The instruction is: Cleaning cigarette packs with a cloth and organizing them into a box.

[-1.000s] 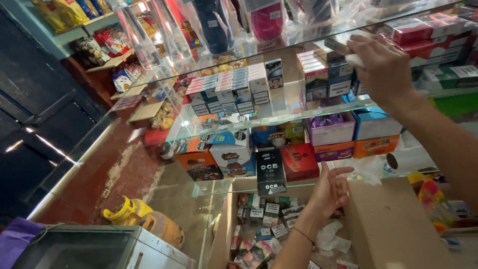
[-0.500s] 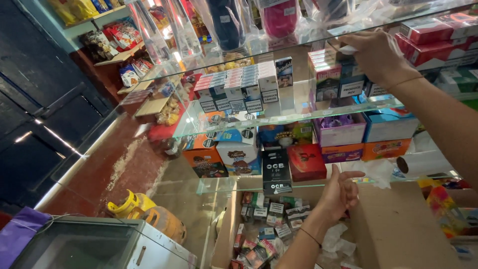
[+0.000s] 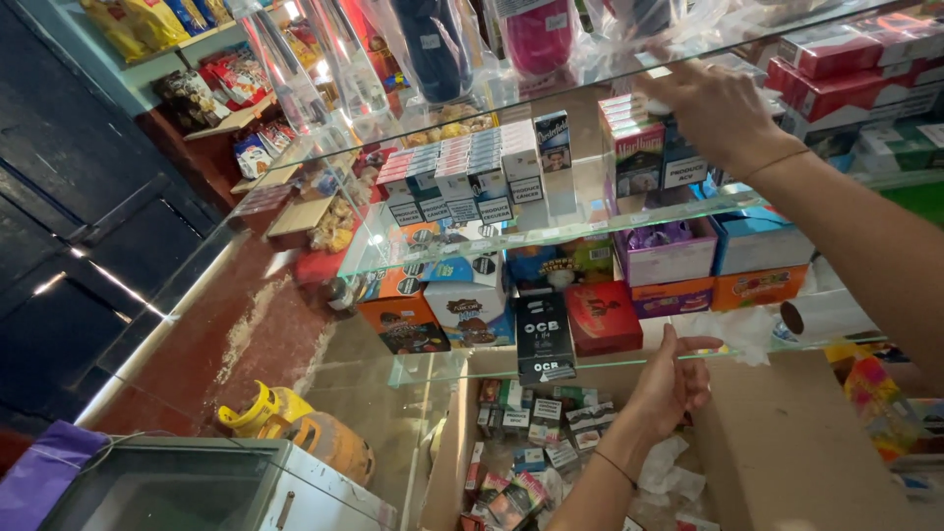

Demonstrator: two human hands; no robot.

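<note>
Since the packs stood tight on glass, the step looked best done slowly: pinch one pack by its top and keep the neighbours upright (my judgement). Nearest, low centre of the frame, the left hand (image 3: 671,385) was loosely open, fingers half spread, resting against the front edge of the lower glass shelf (image 3: 433,369), holding nothing. Below it lay the cardboard box (image 3: 787,442) of loose packs. Farther, at upper right, the right hand (image 3: 716,106) was curled narrow over the stack of cigarette packs (image 3: 637,147) on the upper glass shelf (image 3: 551,228), fingertips on the top pack; whether it gripped, I could not tell.
</note>
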